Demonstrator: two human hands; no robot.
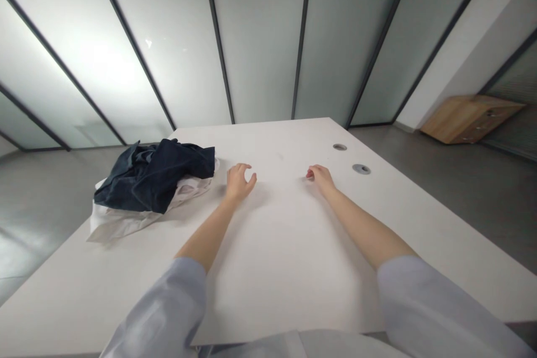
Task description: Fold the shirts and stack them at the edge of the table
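My left hand [239,182] is just above the white table [289,246], its fingers curved and its thumb apart, holding nothing. To its left lies a crumpled dark navy cloth [157,173], apparently a garment, on top of a white cloth [121,224]. A small space separates that hand from the pile. My right hand [321,175] is over the right half of the table, its fingers curled in towards the palm. Nothing shows between those fingers. Both hands are apart from each other and from the cloths.
Two round cable holes [361,169] are set in the tabletop at the right. Frosted glass panels [260,39] with dark frames stand behind the table. On the floor at the far right is a wooden drawer cabinet [465,118].
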